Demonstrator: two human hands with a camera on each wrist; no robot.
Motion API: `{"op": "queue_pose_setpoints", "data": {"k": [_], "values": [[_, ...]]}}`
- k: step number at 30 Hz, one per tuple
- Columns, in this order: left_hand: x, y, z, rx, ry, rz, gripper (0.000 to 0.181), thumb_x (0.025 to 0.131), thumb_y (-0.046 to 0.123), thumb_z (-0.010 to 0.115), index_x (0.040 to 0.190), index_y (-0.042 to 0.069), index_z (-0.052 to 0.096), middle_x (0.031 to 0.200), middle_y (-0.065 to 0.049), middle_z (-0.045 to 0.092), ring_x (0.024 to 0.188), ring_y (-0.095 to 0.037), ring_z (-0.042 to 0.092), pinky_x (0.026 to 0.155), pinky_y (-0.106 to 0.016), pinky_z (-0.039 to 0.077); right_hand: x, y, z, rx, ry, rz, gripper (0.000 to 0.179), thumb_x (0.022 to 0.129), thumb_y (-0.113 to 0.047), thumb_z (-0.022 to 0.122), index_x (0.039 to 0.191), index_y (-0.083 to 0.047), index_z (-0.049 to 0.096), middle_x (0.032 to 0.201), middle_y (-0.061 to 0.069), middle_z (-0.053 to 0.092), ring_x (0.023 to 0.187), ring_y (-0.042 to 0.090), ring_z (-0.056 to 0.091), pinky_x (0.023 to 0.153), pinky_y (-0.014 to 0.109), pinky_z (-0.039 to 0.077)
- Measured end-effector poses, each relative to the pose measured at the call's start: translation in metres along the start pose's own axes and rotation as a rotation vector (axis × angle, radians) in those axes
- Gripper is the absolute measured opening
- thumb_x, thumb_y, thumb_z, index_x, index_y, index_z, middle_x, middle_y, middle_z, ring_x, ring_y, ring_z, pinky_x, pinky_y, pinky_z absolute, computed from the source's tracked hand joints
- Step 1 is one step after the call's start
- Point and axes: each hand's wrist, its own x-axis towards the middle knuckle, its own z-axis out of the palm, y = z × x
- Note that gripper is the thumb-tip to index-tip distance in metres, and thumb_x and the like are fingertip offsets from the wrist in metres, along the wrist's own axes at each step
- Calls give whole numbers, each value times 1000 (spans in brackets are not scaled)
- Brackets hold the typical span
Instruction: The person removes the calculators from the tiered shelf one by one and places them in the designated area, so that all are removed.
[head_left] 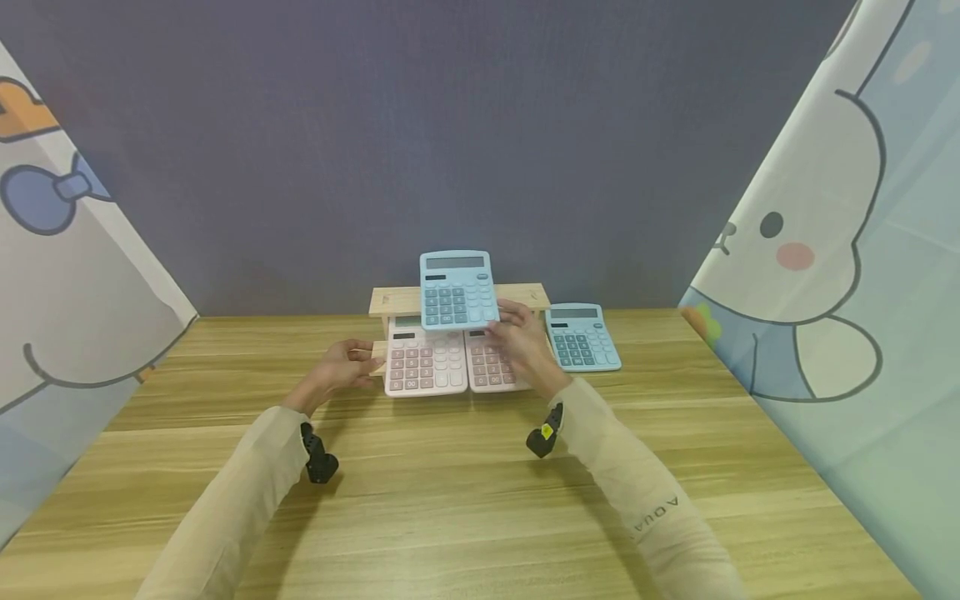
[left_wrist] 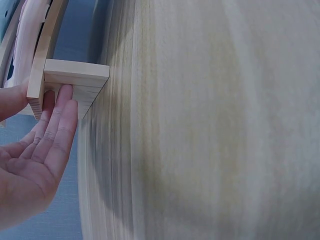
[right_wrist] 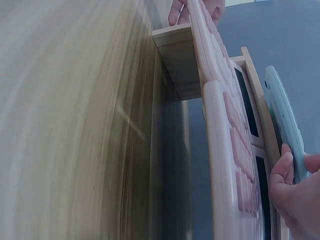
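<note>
A light blue calculator (head_left: 455, 292) is held by its lower right corner in my right hand (head_left: 523, 340), thumb on one face and fingers on the other. It is over the top board of a small wooden shelf (head_left: 386, 300); the right wrist view shows the calculator (right_wrist: 284, 112) tilted, apart from that board at its far end. My left hand (head_left: 347, 364) grips the left end of the lower board (left_wrist: 42, 65), thumb above and fingers beneath. Two pink calculators, a left one (head_left: 425, 367) and a right one (head_left: 487, 367), lie side by side on this lower board, their tops partly hidden.
Another blue calculator (head_left: 582, 337) is on the wooden table (head_left: 435, 500), just right of the shelf. Behind stands a dark grey panel (head_left: 480, 150), with cartoon-printed panels at the left (head_left: 82, 250) and right (head_left: 817, 250).
</note>
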Motion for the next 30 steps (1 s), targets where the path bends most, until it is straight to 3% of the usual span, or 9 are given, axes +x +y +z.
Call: {"op": "queue_pose_setpoints", "data": {"k": [8,15,30], "values": [[0,-1,0,-9,-6,-1,59,93,15,52,139,-8,22,137,-32,30,112,-38,50,93,-42,50,-3,-4,-12,72,-4,-9,53,82,12,52,130,-8,42,115,12,50,91,20,58,95,36,49],[1,0,0,1,2,0,58,93,14,52,138,-9,22,136,-32,31,109,-34,53,92,-41,50,-5,-8,-23,-16,38,-51,51,82,11,53,129,-7,45,111,11,52,88,16,59,90,32,52],[0,-1,0,0,-9,7,59,93,15,52,138,-9,22,136,-33,29,112,-37,51,92,-41,51,-14,-16,-52,-57,47,-35,53,85,8,53,134,-7,40,112,9,51,89,12,58,93,27,50]]}}
